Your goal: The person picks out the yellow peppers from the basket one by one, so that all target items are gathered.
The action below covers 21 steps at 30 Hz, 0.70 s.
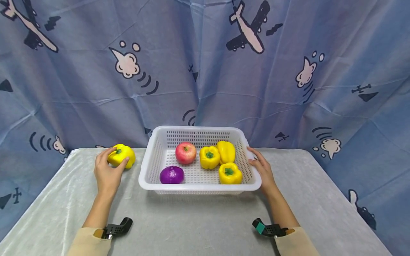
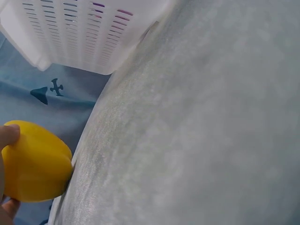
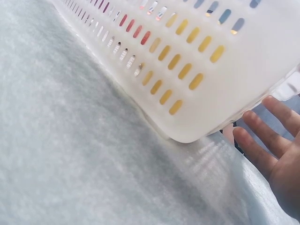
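Note:
My left hand [image 1: 109, 174] holds a yellow bell pepper [image 1: 122, 156] between thumb and fingers, left of the white plastic basket [image 1: 200, 189]. In the left wrist view the same pepper [image 2: 37, 161] appears low at the left edge, close to the tabletop. My right hand [image 1: 263, 172] touches the basket's right rim. Its fingers [image 3: 265, 136] look extended in the right wrist view, near the basket's outer corner. Inside the basket are a red apple [image 1: 185, 153], a purple onion [image 1: 172, 175] and three yellow bell peppers, one [image 1: 209, 157] beside the apple, another [image 1: 230, 173] at the front right.
A light grey cloth covers the table [image 1: 192, 220]. Behind it hangs a blue curtain [image 1: 179, 71] printed with airplanes and clouds. Black straps [image 1: 117, 227] sit on both wrists over beige sleeves. The basket walls are slotted and stand against the table's far side.

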{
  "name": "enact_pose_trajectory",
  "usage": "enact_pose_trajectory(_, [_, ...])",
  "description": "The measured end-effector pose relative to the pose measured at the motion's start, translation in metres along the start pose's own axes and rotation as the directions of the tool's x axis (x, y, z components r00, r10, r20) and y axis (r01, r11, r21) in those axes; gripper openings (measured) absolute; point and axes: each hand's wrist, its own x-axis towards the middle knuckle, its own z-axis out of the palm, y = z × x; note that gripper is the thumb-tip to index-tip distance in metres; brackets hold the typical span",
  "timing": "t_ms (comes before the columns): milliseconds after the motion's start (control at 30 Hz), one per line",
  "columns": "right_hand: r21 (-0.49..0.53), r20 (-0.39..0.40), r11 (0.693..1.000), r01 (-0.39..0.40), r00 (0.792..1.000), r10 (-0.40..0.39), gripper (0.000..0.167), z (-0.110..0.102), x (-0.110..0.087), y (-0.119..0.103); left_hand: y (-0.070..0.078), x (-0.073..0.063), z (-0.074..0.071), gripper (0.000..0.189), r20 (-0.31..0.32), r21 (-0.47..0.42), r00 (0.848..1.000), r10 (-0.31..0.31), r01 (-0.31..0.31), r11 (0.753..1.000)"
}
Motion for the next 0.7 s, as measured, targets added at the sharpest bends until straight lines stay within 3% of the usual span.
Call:
enact_pose_trajectory(267, [0.028,0.014,0.998,0.061,0.998,-0.061,0.052,0.0007,-0.0002,0.0022,0.0001,-0.0007,0.0000,0.052,0.019,-0.016,1.000,-0.017,0.018,1.000])
enact_pose_trajectory(700, [0.026,0.008,0.998,0.055,0.998,-0.055,0.052,0.0003,-0.0005,0.0026,0.0028,-0.0010,0.0007,0.054,0.038,-0.008,0.998,-0.055,0.055,0.998])
